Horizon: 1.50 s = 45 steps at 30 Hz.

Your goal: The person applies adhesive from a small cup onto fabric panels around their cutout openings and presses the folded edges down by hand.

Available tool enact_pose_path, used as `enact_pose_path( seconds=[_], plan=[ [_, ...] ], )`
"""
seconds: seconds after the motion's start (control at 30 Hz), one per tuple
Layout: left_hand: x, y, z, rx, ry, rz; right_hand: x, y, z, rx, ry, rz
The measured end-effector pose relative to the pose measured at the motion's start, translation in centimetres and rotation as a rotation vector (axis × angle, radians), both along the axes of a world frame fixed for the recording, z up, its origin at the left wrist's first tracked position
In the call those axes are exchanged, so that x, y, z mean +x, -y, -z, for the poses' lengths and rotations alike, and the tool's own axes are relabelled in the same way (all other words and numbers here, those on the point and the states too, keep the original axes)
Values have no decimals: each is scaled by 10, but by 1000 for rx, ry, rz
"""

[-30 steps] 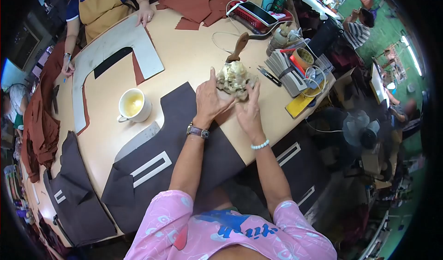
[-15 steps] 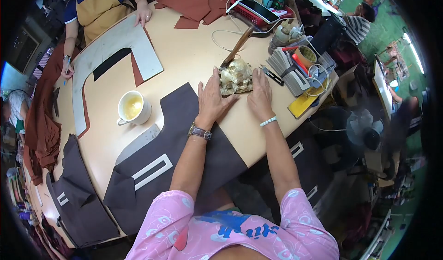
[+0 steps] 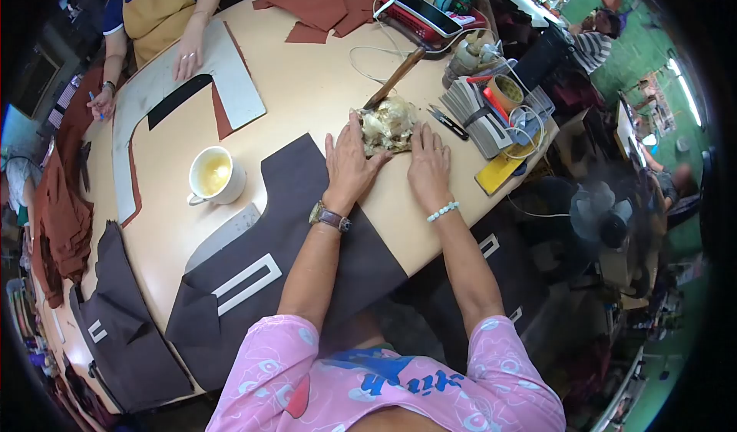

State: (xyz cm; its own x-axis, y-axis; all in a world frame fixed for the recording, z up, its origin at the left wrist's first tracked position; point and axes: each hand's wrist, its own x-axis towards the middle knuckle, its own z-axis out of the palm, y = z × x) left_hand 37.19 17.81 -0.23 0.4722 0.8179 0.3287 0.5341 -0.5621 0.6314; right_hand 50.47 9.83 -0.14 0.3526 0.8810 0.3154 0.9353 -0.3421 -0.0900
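Observation:
A lumpy, yellowish-white mass point(image 3: 388, 125) sits on the table with a brown wooden handle point(image 3: 399, 77) leaning out of its top left. My left hand point(image 3: 350, 162) rests against its left side, fingers spread. On the right, my right hand point(image 3: 429, 167) lies with fingers stretched out beside the mass, close to its edge. Below my left hand is dark fabric point(image 3: 307, 225) with a white slotted template point(image 3: 247, 285) on it. A white cup point(image 3: 217, 176) with yellow contents stands left of my hands.
A co-worker's hand point(image 3: 189, 52) rests on a large pale template point(image 3: 238, 71) over reddish-brown fabric; the other holds a pen. A small cutter point(image 3: 449, 123), a stack of cards point(image 3: 472, 117), a tape roll point(image 3: 505, 92) and a phone point(image 3: 428, 16) lie to the right. A fan point(image 3: 599, 213) stands beyond the edge.
My hands first held the mass from both sides above the table; it now rests lower, with my hands flatter beside it. The handle has tilted right. The co-worker's hand has slid down the template.

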Motion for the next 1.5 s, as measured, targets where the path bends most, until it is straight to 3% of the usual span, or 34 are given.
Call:
enact_pose_path(
  seconds=[0.6,0.9,1.5],
  plan=[
    [1,-1,-2,-22,-31,-7,-13,7,1,142,157,-114],
    [1,-2,-1,-23,-24,-1,-12,13,9,166,9,-111],
    [2,-2,-1,14,-38,-10,-18,10,-2,241,52,-102]
  ],
)
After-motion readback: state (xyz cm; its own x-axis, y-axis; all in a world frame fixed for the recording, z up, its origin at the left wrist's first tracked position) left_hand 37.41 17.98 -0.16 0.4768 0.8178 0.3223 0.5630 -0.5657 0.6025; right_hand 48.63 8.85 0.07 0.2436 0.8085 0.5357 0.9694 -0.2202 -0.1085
